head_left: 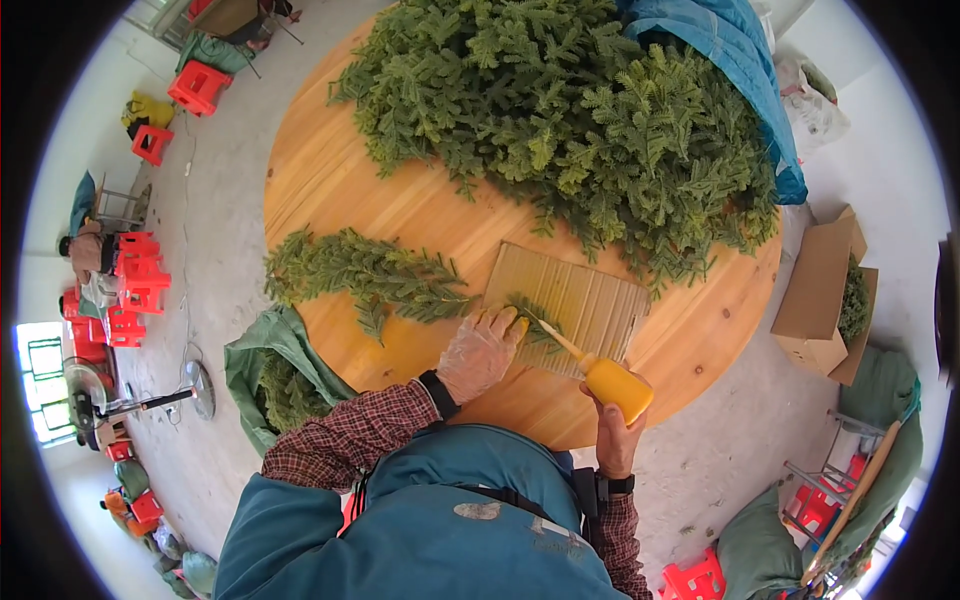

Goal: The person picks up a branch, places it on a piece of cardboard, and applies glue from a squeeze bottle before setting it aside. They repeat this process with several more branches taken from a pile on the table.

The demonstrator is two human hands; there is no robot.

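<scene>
My left hand point(476, 358), in a clear plastic glove with yellow smears on its fingertips, is closed on the stem end of a small green fir sprig point(536, 318). The sprig lies over a ridged piece of cardboard point(625, 300) on the round wooden table point(700, 345). Wrapped in my right hand point(618, 436) is a yellow squeeze bottle point(618, 389), tilted so that its long pale nozzle points at the sprig. Whether the tip touches the needles I cannot tell. Left of the cardboard, several fir sprigs point(365, 270) lie in a row.
A large heap of fir branches point(560, 110) covers the table's far side, partly under a blue sack point(715, 35). A green sack point(285, 365) with greenery stands at the left edge. An open cardboard box point(815, 300) is at the right, red stools point(140, 270) and a fan point(200, 388) at the left.
</scene>
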